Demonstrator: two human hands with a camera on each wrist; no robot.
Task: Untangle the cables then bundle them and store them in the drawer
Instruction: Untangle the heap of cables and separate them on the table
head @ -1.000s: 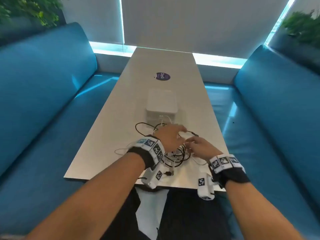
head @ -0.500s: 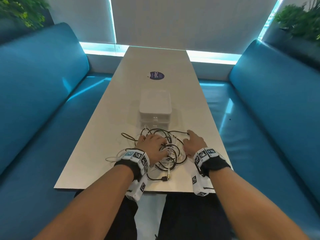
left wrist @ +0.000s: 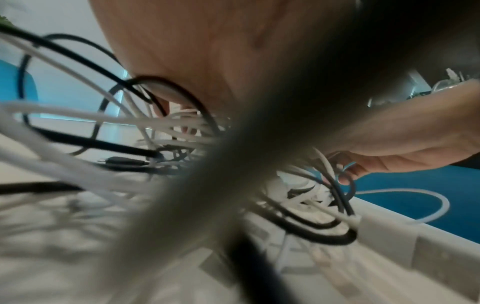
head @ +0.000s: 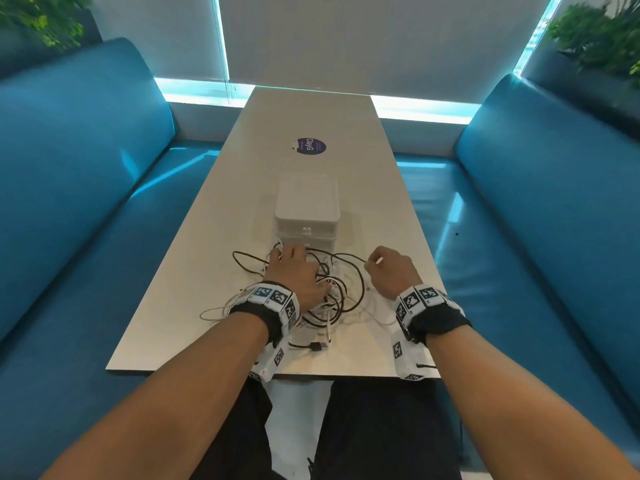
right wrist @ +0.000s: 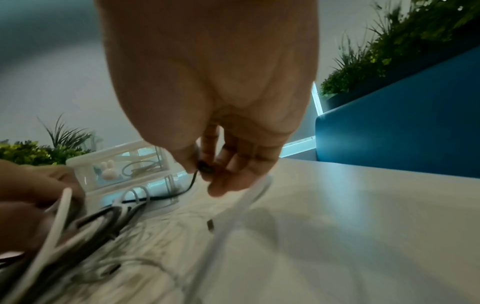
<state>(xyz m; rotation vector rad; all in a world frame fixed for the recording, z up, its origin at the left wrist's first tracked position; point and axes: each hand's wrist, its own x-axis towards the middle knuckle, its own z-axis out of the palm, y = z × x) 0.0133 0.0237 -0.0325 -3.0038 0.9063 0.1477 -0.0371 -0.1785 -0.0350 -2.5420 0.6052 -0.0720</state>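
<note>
Head view: the tangle of black and white cables [head: 329,292] lies on the table [head: 194,271] just in front of the white drawer box [head: 306,206]. The left hand [head: 294,275] rests flat on the tangle, fingers spread.

Left wrist view: blurred cables under the palm.

Right wrist view: the right hand [right wrist: 213,115] pinches a black cable end [right wrist: 203,167] between thumb and fingers.

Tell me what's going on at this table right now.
A person seated at the table is working on a tangle of black and white cables. The left hand rests on top of the pile, holding it down. The right hand pinches the end of a thin black cable and draws it off to the side. The cables are still knotted together, nothing is bundled, and the small white drawer unit behind them is closed.
</note>
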